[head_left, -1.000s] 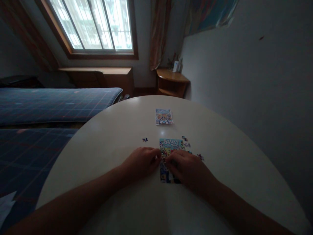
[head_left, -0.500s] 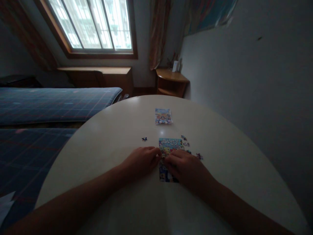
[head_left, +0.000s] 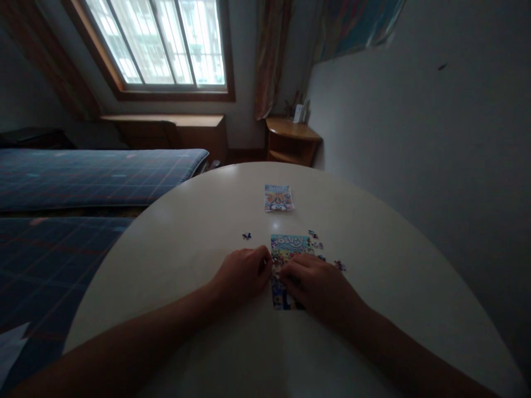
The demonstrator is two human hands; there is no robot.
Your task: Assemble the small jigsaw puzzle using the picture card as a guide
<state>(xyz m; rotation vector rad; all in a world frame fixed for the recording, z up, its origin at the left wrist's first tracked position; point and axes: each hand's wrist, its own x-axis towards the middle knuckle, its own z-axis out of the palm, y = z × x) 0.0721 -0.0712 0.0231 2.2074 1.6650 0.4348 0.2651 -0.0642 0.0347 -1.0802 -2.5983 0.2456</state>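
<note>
A small colourful jigsaw puzzle (head_left: 289, 245) lies on a round white table (head_left: 199, 232). My left hand (head_left: 243, 273) rests at the puzzle's left edge, fingers curled with their tips on it. My right hand (head_left: 317, 287) covers the puzzle's lower right part, fingers bent and pressing down near the left hand's fingertips. What the fingertips pinch is too small and dark to make out. Loose pieces (head_left: 316, 241) lie just right of the puzzle, and one more piece (head_left: 246, 236) lies to its left.
A small picture card (head_left: 277, 198) lies farther back on the table. A bed with a blue plaid cover (head_left: 83, 177) stands at the left. A wooden corner shelf (head_left: 292, 141) and a window (head_left: 161, 44) are behind; a grey wall (head_left: 415, 121) runs along the right.
Both hands stay at the puzzle; the fingertips have shifted only slightly. The view has wobbled a little.
</note>
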